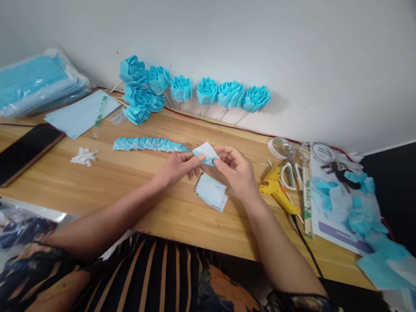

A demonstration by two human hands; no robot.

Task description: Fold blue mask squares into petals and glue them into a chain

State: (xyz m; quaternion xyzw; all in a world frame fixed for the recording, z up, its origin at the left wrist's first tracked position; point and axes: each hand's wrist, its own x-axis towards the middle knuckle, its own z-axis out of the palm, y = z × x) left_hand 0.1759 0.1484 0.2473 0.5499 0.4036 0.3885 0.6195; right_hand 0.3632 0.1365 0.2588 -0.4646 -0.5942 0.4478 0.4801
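Observation:
Between my two hands is a small pale-blue square of thin fabric (207, 151), with a brighter blue fold along its lower edge. My left hand (181, 166) pinches its lower left side between thumb and fingers. On the right side, my right hand (236, 170) grips it the same way, thumb on top. Just below the hands lies a stack of pale-blue squares (211, 192). A row of folded blue pieces (150, 144) stretches leftward from my left hand, overlapping one another.
Blue fabric flowers (207, 92) on sticks line the wall. To the left are bagged blue masks (35, 82), a phone (20, 154) and white strips (84, 156). A yellow glue gun (280, 190), scissors (289, 173) and blue scraps (364, 220) lie at right.

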